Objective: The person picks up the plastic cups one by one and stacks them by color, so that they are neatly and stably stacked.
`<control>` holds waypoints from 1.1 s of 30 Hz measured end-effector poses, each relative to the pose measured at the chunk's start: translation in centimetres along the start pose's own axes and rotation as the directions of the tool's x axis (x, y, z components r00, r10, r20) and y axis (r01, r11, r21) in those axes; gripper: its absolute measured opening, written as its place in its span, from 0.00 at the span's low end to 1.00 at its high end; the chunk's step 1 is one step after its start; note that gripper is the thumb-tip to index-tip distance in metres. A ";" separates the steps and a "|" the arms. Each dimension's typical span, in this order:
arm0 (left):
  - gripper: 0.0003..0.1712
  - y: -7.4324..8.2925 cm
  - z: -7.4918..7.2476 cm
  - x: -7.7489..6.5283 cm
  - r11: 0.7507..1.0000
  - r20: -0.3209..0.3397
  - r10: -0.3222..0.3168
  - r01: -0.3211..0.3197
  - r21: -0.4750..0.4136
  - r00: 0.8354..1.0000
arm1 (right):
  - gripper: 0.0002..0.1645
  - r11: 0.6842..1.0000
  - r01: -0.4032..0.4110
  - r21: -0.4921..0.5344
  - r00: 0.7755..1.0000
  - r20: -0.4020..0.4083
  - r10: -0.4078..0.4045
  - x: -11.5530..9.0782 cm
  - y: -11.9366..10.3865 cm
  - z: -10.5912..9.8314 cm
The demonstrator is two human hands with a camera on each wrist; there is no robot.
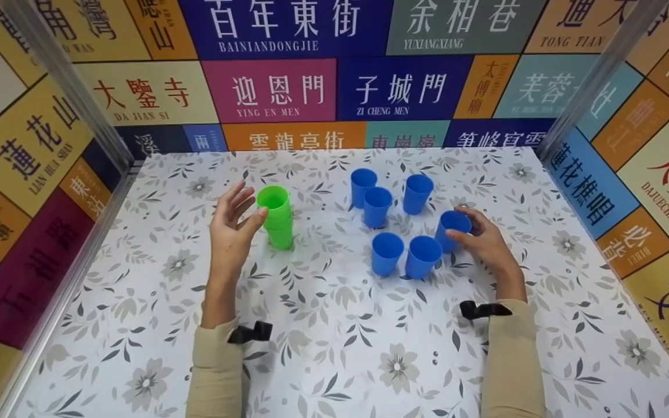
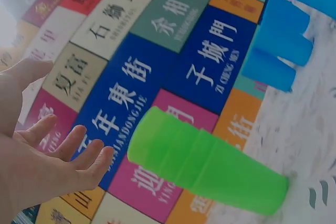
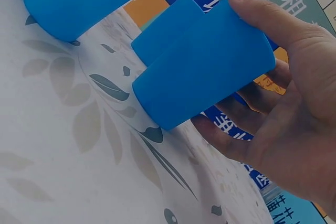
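Held right of frame centre in the curled right hand (image 1: 488, 244): a tapered blue plastic cup (image 3: 205, 66). Left of centre, just beside stacked bright-green plastic cups (image 1: 280, 226): the left hand (image 1: 232, 226), loosely spread, empty. Probably light, fairly stiff, somewhat slippery; best gripped around the upper half.

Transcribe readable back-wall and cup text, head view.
"百年東街 BAINIANDONGJIE": upper navy panel
"余相巷 YUXIANGXIANG": gray-green panel
"TONG TIAN": tan panel
"大鑒寺 DA JIAN SI": cream panel
"迎恩門 YING EN MEN": pink panel
"子城門 ZI CHENG MEN": lower navy panel
"太傅廟": narrow orange panel
Other wall text: cropped, blurred or tiny.
Blue cups, green cups: none visible.
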State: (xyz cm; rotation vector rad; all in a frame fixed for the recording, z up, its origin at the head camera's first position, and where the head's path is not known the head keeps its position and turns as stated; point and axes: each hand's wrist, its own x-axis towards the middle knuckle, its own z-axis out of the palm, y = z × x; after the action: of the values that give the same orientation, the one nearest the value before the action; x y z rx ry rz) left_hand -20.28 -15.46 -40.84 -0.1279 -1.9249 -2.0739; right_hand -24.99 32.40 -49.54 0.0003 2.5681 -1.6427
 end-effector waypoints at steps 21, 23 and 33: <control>0.38 -3.4 8.5 -2.9 0.987 0.374 -0.112 0.061 0.147 0.920 | 0.46 0.991 0.018 0.130 1.000 0.003 -0.018 0.4 0.6 0.3; 0.39 -3.9 9.1 -2.8 0.982 0.402 -0.148 0.087 0.167 0.904 | 0.45 0.990 0.019 0.139 1.000 0.005 -0.020 0.5 0.6 0.3; 0.42 -5.5 11.5 -2.1 0.980 0.516 -0.178 0.100 0.175 0.838 | 0.47 0.991 -0.002 0.136 1.000 0.013 0.000 0.3 0.5 0.3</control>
State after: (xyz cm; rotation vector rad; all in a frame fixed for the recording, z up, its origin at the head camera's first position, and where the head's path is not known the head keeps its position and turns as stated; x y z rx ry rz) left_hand -21.50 -3.52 -45.56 -0.6066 -2.4584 -2.1409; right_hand -25.21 32.32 -50.20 0.0002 2.4404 -1.8083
